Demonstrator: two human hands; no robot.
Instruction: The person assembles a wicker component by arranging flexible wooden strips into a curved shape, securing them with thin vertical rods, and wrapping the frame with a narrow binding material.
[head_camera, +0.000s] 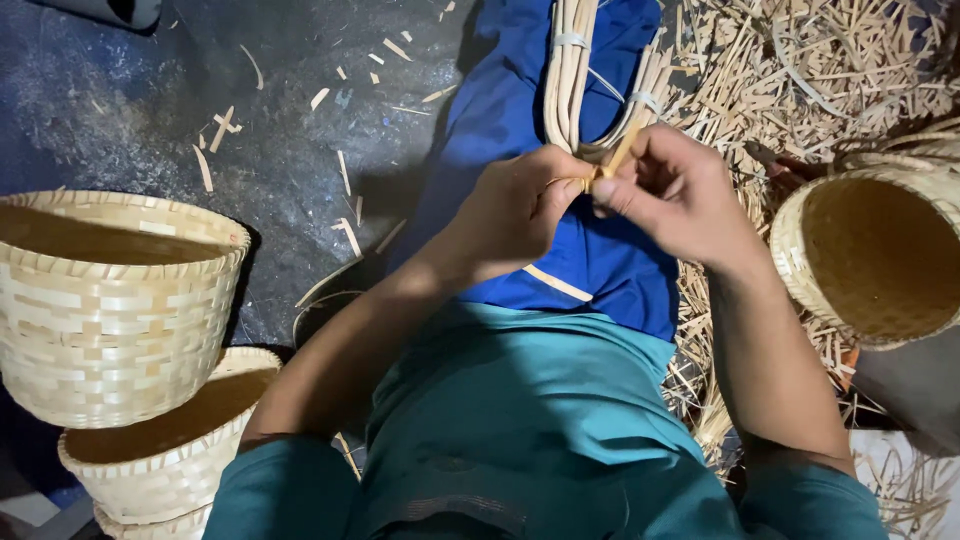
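Note:
My left hand (525, 205) and my right hand (675, 190) meet over my blue-clad lap (600, 270). Both pinch the near end of a thin bamboo strip (617, 157) between thumb and fingers. A bundle of pale cane strips (570, 75) bent into a loop and tied with light bands runs away from my hands along my leg. The fingertips of the two hands touch at the strip's end.
Two woven bamboo baskets stand at the left, a large one (110, 310) above a smaller one (165, 445). Another basket (875, 255) lies on its side at the right. A heap of bamboo offcuts (810, 70) covers the floor at the right; scattered slivers lie on the dark floor (200, 130).

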